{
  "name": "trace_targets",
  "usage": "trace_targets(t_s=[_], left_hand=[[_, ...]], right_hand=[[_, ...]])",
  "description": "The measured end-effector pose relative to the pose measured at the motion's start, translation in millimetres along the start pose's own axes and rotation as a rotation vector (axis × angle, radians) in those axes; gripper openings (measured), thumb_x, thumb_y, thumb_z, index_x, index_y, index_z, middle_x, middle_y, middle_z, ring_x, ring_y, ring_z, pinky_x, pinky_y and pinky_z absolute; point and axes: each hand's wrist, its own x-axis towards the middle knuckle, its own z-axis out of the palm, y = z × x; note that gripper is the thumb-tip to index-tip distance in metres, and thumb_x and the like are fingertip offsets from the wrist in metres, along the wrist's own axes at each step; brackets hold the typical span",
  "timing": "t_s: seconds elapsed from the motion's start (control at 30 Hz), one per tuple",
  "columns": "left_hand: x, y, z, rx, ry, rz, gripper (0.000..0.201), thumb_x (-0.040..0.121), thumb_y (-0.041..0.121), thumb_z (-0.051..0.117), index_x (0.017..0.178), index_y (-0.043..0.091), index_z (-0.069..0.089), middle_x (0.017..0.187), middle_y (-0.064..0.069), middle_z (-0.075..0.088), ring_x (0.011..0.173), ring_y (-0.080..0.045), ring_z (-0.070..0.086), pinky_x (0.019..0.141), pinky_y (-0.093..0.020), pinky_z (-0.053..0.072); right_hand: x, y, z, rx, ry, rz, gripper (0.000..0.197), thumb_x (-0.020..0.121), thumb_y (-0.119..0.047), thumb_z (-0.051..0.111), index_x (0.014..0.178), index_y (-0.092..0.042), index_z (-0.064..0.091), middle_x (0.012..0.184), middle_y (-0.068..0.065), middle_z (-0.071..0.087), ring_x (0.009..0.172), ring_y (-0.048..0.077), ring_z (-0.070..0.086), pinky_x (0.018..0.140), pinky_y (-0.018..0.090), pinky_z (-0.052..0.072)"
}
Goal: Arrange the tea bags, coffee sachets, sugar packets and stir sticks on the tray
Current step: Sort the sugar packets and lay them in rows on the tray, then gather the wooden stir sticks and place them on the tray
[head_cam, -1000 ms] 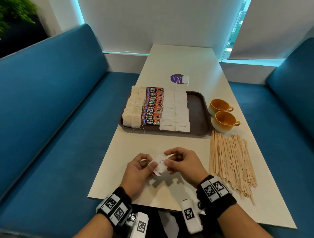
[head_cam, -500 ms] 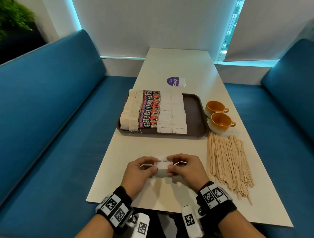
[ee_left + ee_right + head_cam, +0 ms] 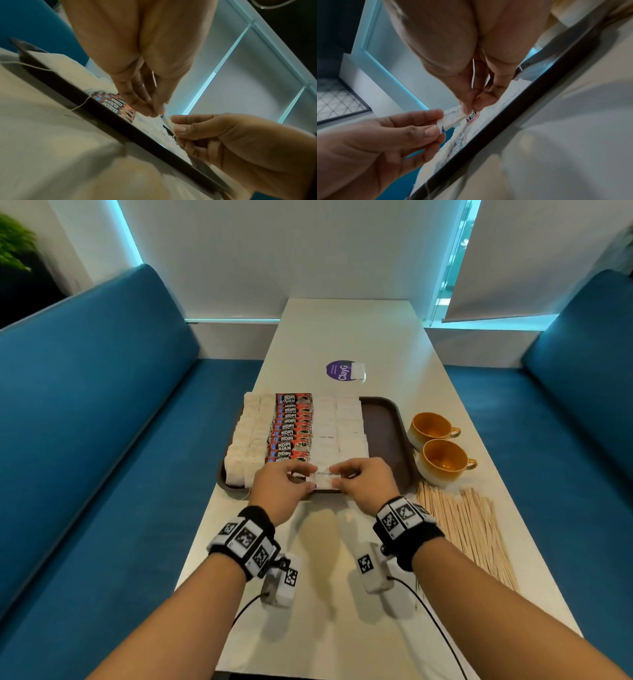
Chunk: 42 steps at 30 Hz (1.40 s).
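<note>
The red and black coffee sachets (image 3: 292, 429) in the column on the tray read "KOPI JUAN" in white letters, repeated down the row; the same words show reversed and blurred in the left wrist view. Beyond the tray's far edge, a round purple sticker (image 3: 339, 371) on the table reads "ClayG", with smaller white lines too small to read. The white sugar packets (image 3: 325, 437) carry small dark print, illegible here.
</note>
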Motion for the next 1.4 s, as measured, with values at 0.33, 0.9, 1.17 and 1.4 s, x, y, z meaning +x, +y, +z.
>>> trace_targets(t_s=[0.33, 0.9, 1.17, 1.4], left_hand=[[37.5, -5.2, 11.0, 0.267, -0.012, 0.01, 0.024, 0.073, 0.007, 0.086, 0.079, 0.025, 0.071, 0.083, 0.007, 0.071, 0.081, -0.01, 0.067, 0.08, -0.027, 0.056], [25.9, 3.6, 9.1, 0.445, -0.038, 0.079, 0.014, 0.095, 0.022, 0.067, 0.102, 0.021, 0.079, 0.105, 0.007, 0.059, 0.098, -0.009, 0.05, 0.089, -0.022, 0.035], [-18.1, 36.5, 34.9, 0.294, -0.218, 0.135, 0.006, 0.094, 0.022, 0.068, 0.096, 0.023, 0.074, 0.091, 0.007, 0.067, 0.084, -0.008, 0.061, 0.075, -0.022, 0.049], [-65.6, 52.5, 107.1, 0.413, -0.579, 0.085, 0.029, 0.095, 0.028, 0.062, 0.124, 0.025, 0.061, 0.118, 0.006, 0.065, 0.102, -0.01, 0.062, 0.089, -0.026, 0.052]], right_hand=[[33.0, -4.1, 7.9, -0.337, -0.118, -0.019, 0.024, 0.085, -0.01, 0.077, 0.108, -0.018, 0.079, 0.097, -0.002, 0.072, 0.085, 0.009, 0.063, 0.086, 0.021, 0.054], [15.8, 0.3, -9.2, -0.265, -0.049, 0.002, 0.012, 0.092, -0.028, 0.073, 0.102, -0.027, 0.079, 0.088, -0.006, 0.062, 0.079, 0.007, 0.059, 0.074, 0.02, 0.047], [-61.9, 33.9, -111.3, -0.19, 0.193, 0.103, 0.013, 0.096, -0.023, 0.069, 0.107, -0.026, 0.073, 0.092, -0.008, 0.065, 0.087, 0.007, 0.06, 0.067, 0.016, 0.041], [-98.0, 102.8, -167.8, -0.56, 0.152, 0.526, 0.073, 0.093, -0.062, 0.059, 0.143, -0.008, 0.054, 0.144, 0.016, 0.05, 0.124, 0.032, 0.057, 0.105, 0.043, 0.047]])
